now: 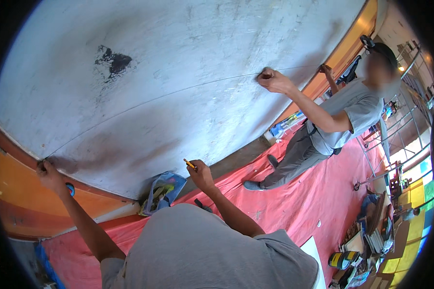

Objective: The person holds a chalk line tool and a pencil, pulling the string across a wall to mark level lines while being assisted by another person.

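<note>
A thin dark string (145,99) runs across the large pale grey wall panel (188,43). At the panel's lower left edge, beside the orange border, my left hand (51,177) is closed in a pinch on the string's end. My right hand (202,176) is raised below the string, apart from it, and closed around a short yellow pencil (190,164) pointing up and left. A co-worker in a grey shirt stands to the right. One of the co-worker's hands (275,81) pinches the string at the panel; their other hand (327,70) is at its far end.
Red sheeting (284,212) covers the floor. A clear bluish plastic bag (165,190) with things inside stands at the wall's foot, close to my right hand. Metal scaffolding (395,139) rises at the right. Below it lie a paint bucket (343,260) and piled boards (373,226).
</note>
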The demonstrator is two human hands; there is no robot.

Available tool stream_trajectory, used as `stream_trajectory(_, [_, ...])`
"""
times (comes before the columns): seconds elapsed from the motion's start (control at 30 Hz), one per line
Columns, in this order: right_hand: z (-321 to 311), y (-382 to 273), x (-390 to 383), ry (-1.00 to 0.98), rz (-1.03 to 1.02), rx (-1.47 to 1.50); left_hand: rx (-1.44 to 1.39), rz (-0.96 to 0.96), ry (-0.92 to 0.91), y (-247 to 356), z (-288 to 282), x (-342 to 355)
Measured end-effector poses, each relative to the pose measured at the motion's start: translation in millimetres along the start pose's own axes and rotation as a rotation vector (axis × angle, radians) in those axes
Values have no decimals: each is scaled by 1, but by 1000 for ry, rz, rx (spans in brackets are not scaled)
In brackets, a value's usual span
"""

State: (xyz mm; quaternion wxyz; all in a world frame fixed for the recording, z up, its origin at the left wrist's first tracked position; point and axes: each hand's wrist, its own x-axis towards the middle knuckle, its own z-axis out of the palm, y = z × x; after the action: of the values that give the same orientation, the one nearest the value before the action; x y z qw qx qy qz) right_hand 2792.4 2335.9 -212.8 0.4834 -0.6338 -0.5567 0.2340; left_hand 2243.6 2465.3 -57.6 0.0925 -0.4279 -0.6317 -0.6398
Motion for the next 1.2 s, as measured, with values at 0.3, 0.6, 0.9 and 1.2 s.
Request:
stream_trajectory(0.3, [0,2,-2,2,-19,7,137,-47,34,49,3,-15])
stream_trajectory(0.6, [1,16,-4,19,-94,-26,252,59,78,45,4,-11])
stream_trajectory(0.9, [0,13,-7,6,-55,9,146,-18,62,44,3,-10])
stream_trajectory(1.2, [1,20,-8,36,-120,-49,83,-46,28,42,7,-10])
